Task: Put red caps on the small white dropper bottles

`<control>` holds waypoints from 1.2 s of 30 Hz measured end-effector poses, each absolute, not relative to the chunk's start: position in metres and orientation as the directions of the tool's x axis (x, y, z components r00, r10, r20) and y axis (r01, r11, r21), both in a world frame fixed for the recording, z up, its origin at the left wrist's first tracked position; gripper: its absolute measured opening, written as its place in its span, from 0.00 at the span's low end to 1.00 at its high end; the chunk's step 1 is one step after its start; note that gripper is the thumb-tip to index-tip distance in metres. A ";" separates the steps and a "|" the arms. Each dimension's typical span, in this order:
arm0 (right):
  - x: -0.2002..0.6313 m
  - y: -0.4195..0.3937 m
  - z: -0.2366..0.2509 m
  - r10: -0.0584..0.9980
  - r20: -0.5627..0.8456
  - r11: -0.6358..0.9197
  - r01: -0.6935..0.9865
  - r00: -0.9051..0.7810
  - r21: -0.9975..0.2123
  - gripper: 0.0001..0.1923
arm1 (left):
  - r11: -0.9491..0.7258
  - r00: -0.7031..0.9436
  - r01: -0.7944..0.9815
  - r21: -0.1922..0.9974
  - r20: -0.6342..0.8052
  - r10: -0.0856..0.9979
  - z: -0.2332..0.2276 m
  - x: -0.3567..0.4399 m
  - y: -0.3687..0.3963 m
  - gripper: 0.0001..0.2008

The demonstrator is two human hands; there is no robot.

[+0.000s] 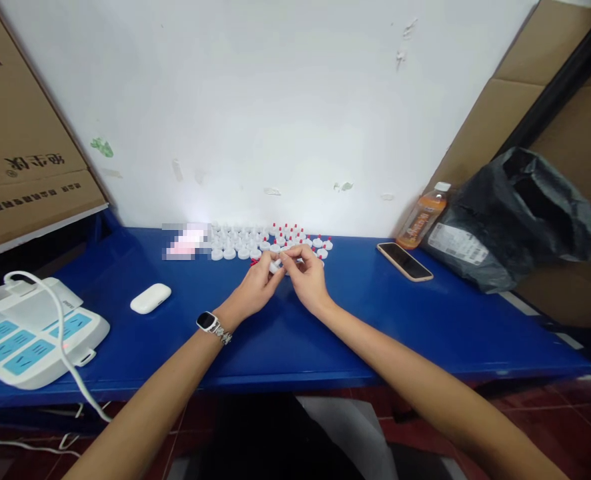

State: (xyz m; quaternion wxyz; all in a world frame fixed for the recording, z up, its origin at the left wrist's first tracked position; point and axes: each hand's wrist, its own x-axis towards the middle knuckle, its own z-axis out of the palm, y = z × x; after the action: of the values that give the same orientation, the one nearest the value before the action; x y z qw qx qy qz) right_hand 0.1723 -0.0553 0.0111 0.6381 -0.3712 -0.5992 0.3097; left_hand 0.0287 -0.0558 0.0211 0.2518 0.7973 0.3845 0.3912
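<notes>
My left hand (255, 287) and my right hand (306, 275) meet over the blue table (375, 313), fingertips pinched together on a small white cap (275, 265). A tiny red piece (254, 262) shows by my left fingers. Just beyond the hands, several white caps (235, 243) stand in rows, and several of them at the right carry red tips (295, 235). A watch (210, 324) sits on my left wrist.
A white earbud case (150, 298) lies at the left. A white power strip with blue panels (30, 333) and its cable sit at the left edge. A phone (404, 261), an orange drink bottle (423, 217) and a black plastic bag (515, 220) are at the right. Cardboard boxes flank the white wall.
</notes>
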 end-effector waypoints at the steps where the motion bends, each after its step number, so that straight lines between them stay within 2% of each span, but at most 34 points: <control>1: 0.173 -0.055 0.011 0.845 0.529 0.528 0.035 0.082 -0.849 0.14 | -0.585 0.408 0.407 0.702 0.433 0.804 0.021 0.029 -0.056 0.12; 6: 0.183 -0.049 0.015 0.870 0.493 0.491 -0.056 -0.027 -0.869 0.14 | -0.601 0.468 0.377 0.705 0.415 0.780 0.014 0.027 -0.056 0.14; 8: 0.195 -0.045 0.021 0.843 0.538 0.538 0.025 0.002 -0.843 0.12 | -0.621 0.439 0.406 0.671 0.453 0.776 0.011 0.022 -0.053 0.19; 10: 0.211 -0.043 0.028 0.784 0.613 0.591 0.182 0.101 -0.786 0.09 | -0.619 0.358 0.461 0.635 0.505 0.785 0.011 0.015 -0.048 0.21; 12: 0.226 -0.042 0.033 0.733 0.656 0.588 0.319 0.180 -0.744 0.06 | -0.582 0.295 0.497 0.644 0.505 0.811 0.012 0.007 -0.043 0.15; 13: 0.232 -0.042 0.034 0.732 0.660 0.575 0.366 0.168 -0.732 0.05 | -0.565 0.287 0.506 0.651 0.491 0.822 0.012 0.003 -0.041 0.12; 17: 0.235 -0.043 0.029 0.826 0.554 0.525 0.504 -0.106 -0.686 0.01 | -0.572 0.299 0.543 0.615 0.494 0.816 0.012 -0.001 -0.036 0.08; 20: 0.231 -0.042 0.025 0.863 0.462 0.482 0.610 -0.205 -0.629 0.02 | -0.623 0.377 0.582 0.523 0.505 0.777 0.014 0.007 -0.030 0.09; 23: 0.234 -0.039 0.022 0.881 0.418 0.447 0.677 -0.220 -0.585 0.03 | -0.644 0.459 0.608 0.463 0.457 0.762 0.022 0.022 -0.017 0.10; 28: 0.243 -0.033 0.016 0.910 0.348 0.399 0.706 -0.226 -0.585 0.05 | -0.594 0.531 0.641 0.487 0.278 0.801 0.030 0.052 0.008 0.05; 36: 0.246 -0.003 0.006 0.918 0.326 0.380 0.734 -0.225 -0.563 0.02 | -0.543 0.440 0.699 0.465 0.319 0.839 0.021 0.084 0.034 0.03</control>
State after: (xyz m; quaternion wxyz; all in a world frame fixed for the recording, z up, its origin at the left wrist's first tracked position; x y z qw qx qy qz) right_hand 0.2460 -0.0026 0.0060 0.3144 -0.5373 -0.7688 0.1464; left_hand 0.0845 0.0341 0.0214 0.1331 0.8380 0.4590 0.2634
